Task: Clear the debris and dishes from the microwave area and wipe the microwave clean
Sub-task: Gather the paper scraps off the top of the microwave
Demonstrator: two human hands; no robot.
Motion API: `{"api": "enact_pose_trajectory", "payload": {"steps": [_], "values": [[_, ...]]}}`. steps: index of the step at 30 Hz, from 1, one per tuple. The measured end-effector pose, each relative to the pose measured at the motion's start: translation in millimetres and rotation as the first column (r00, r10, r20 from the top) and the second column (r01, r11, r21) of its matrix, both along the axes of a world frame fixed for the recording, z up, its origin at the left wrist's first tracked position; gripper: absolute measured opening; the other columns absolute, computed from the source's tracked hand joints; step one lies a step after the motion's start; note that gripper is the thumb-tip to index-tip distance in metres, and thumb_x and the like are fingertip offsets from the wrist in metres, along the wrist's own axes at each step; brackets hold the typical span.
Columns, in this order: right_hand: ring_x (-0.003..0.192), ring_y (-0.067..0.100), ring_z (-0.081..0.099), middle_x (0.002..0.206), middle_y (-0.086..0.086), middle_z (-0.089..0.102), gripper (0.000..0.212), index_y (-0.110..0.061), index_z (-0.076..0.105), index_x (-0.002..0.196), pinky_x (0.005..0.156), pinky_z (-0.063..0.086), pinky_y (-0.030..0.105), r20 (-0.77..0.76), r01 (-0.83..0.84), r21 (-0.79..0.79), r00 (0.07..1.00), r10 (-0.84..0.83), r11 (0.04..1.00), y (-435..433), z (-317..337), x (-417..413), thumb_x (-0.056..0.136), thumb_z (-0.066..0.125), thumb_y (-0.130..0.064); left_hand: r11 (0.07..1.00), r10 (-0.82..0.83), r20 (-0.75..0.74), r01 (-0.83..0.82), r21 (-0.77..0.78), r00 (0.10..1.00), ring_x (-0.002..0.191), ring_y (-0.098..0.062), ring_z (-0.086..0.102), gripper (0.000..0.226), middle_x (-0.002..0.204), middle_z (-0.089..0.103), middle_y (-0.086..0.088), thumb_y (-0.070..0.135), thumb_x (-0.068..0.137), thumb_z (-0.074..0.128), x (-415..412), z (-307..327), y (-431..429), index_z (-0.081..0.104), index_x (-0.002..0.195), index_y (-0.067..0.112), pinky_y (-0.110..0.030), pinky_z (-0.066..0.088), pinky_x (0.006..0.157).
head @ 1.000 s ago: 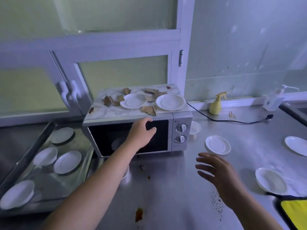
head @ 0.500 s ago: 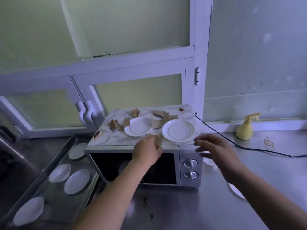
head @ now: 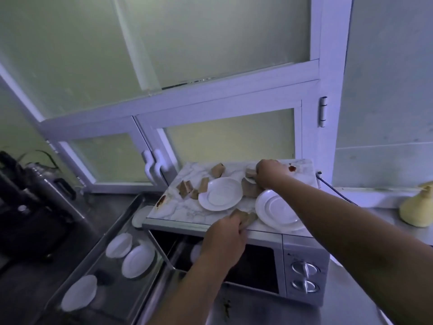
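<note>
Head view: my left hand pinches a cardboard scrap on the microwave; my right hand curls round a second scrap. I should lift both without nudging the plates.

Looked, probably, like a commercial kitchen: microwave under the fingers, stainless steel counter below them, metal tray of white dishes to their left, frosted window beyond.

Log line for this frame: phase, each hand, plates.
phase: clearing microwave top | left hand: pinches front scrap | right hand: grips back scrap | left plate, right plate: on top
</note>
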State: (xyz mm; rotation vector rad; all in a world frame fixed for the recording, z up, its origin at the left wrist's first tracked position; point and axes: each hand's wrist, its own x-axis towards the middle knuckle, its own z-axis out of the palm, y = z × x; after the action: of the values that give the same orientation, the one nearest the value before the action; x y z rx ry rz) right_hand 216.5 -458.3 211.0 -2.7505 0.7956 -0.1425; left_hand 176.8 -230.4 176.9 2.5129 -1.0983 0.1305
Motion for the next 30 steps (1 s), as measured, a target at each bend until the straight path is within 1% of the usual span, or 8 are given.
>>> {"api": "enact_pose_trajectory", "payload": {"steps": [4, 10, 14, 16, 19, 22, 26, 30], "values": [[0.08, 0.028, 0.057, 0.089, 0.006, 0.062, 0.009, -0.016, 0.064, 0.094, 0.075, 0.041, 0.033, 0.051, -0.001, -0.116, 0.999, 0.007, 0.993, -3.9, -5.5, 2.4, 0.089, 0.056, -0.018, 0.999, 0.001, -0.001, -0.001, -0.036, 1.0, 0.091, -0.026, 0.059, 0.019, 0.097, 0.064, -0.007, 0.031, 0.098, 0.052, -2.0, -1.9, 1.9, 0.057, 0.097, 0.012, -0.028, 0.036, 0.068], [0.077, 0.03, 0.063, 0.083, 0.006, 0.072, 0.024, -0.018, 0.075, 0.089, 0.064, 0.047, 0.032, 0.404, -0.08, 0.247, 0.914, -0.027, 0.966, -2.5, 11.0, -47.6, 0.095, 0.055, -0.031, 1.0, 0.004, -0.03, -0.004, -0.012, 1.0, 0.089, -0.028, 0.06, 0.021, 0.096, 0.065, -0.008, 0.029, 0.098, 0.049, -5.5, 6.9, 3.5, 0.061, 0.104, 0.012, -0.038, 0.05, 0.076], [0.065, 0.002, 0.065, 0.068, -0.01, 0.072, 0.031, -0.03, 0.075, 0.071, 0.062, 0.046, 0.014, 0.682, -0.374, 0.503, 0.726, -0.091, 0.779, 40.5, 35.1, -122.1, 0.076, 0.066, -0.06, 1.0, 0.009, -0.133, -0.008, 0.009, 0.991, 0.075, -0.024, 0.057, 0.025, 0.076, 0.058, -0.001, 0.03, 0.097, 0.056, -3.2, 21.5, 11.5, 0.054, 0.078, 0.013, -0.032, 0.042, 0.064], [0.06, 0.005, 0.063, 0.066, -0.004, 0.072, 0.025, -0.015, 0.072, 0.071, 0.059, 0.045, 0.011, 0.699, -0.437, 0.589, 0.698, -0.156, 0.68, 57.7, 36.1, -152.4, 0.078, 0.077, -0.039, 0.997, 0.034, -0.208, -0.048, -0.063, 0.977, 0.076, -0.02, 0.061, 0.025, 0.076, 0.064, -0.003, 0.029, 0.094, 0.063, -2.1, 28.7, 25.9, 0.061, 0.079, 0.009, -0.03, 0.041, 0.065], [0.065, 0.009, 0.067, 0.071, 0.003, 0.073, 0.011, -0.002, 0.067, 0.073, 0.063, 0.048, 0.01, 0.686, -0.546, 0.685, 0.705, -0.178, 0.482, 78.1, 31.9, -194.7, 0.081, 0.075, 0.001, 0.933, 0.046, -0.408, -0.185, -0.308, 0.912, 0.079, -0.011, 0.066, 0.009, 0.081, 0.072, 0.003, 0.022, 0.089, 0.071, -14.8, 39.9, 56.4, 0.071, 0.082, 0.015, -0.026, 0.048, 0.075], [0.078, 0.016, 0.068, 0.083, 0.011, 0.074, 0.007, 0.001, 0.071, 0.08, 0.074, 0.052, 0.017, 0.644, -0.586, 0.748, 0.755, -0.125, 0.311, 100.1, 30.9, -228.4, 0.076, 0.076, -0.002, 0.835, -0.169, -0.697, -0.274, -0.477, 0.697, 0.086, -0.016, 0.071, 0.009, 0.083, 0.074, -0.002, 0.011, 0.089, 0.072, -48.2, 54.4, 80.0, 0.074, 0.082, 0.017, -0.029, 0.056, 0.083], [0.093, 0.014, 0.068, 0.1, 0.009, 0.07, 0.009, 0.003, 0.069, 0.073, 0.081, 0.05, 0.02, 0.614, -0.574, 0.771, 0.786, -0.08, 0.275, 126.8, 28.5, -240.3, 0.075, 0.076, 0.008, 0.769, -0.34, -0.767, -0.308, -0.56, 0.545, 0.088, -0.021, 0.072, 0.02, 0.095, 0.075, -0.012, 0.014, 0.079, 0.079, -90.3, 65.0, 97.8, 0.075, 0.098, 0.008, -0.029, 0.059, 0.08], [0.067, 0.017, 0.061, 0.074, 0.003, 0.062, 0.014, 0.008, 0.062, 0.073, 0.06, 0.048, 0.021, 0.583, -0.544, 0.8, 0.804, -0.117, 0.253, 152.9, 25.0, -239.2, 0.077, 0.072, 0.015, 0.761, -0.395, -0.771, -0.291, -0.579, 0.5, 0.086, -0.018, 0.067, 0.027, 0.092, 0.072, -0.009, 0.018, 0.074, 0.075, -101.4, 65.6, 111.7, 0.073, 0.097, 0.004, -0.028, 0.057, 0.078]]}}
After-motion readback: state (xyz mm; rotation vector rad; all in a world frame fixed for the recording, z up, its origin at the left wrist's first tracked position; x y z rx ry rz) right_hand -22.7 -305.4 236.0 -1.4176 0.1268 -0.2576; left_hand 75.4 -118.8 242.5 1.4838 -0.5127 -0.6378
